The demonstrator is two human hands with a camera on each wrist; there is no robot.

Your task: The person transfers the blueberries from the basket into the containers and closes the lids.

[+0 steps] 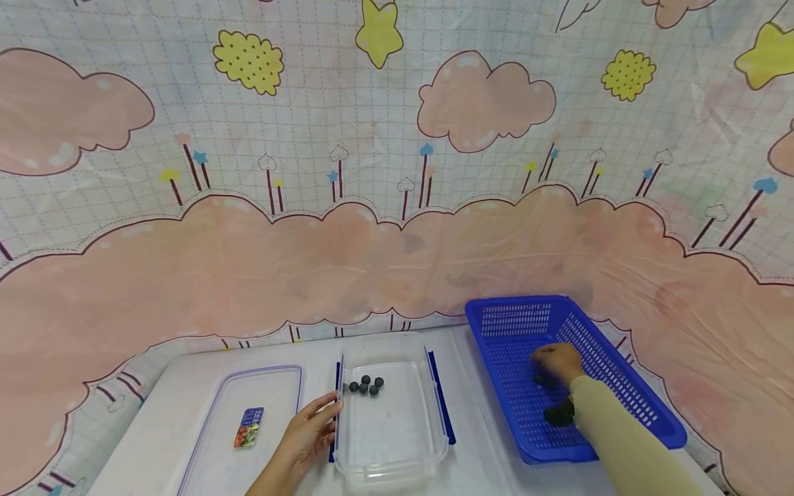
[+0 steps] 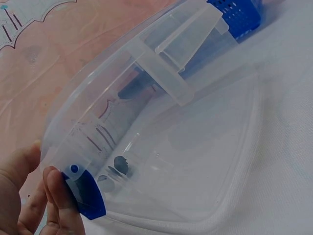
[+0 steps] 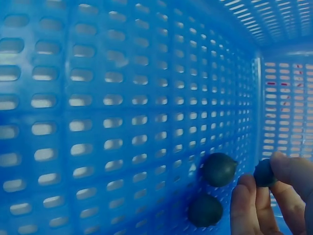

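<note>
My right hand (image 1: 561, 362) is inside the blue basket (image 1: 496, 386), and its thumb and finger pinch a small dark blueberry (image 3: 264, 173). Two larger, dark green, lime-like fruits (image 3: 218, 169) lie on the basket floor beside that hand; one of them (image 1: 560, 413) shows by the sleeve in the head view. At the middle of the table stands a clear plastic box (image 1: 391, 441) without its lid on. Several blueberries (image 1: 364, 388) sit together in its far left part. My left hand (image 1: 307, 430) holds the box's left side, at the blue latch (image 2: 85, 193).
A clear lid (image 1: 217, 430) with a blue-edged rim lies on the white table left of the box, bearing a colourful label (image 1: 249, 427). Another blue latch (image 1: 442, 399) hangs outward on the box's right side. A patterned cloth (image 1: 372, 262) rises behind the table.
</note>
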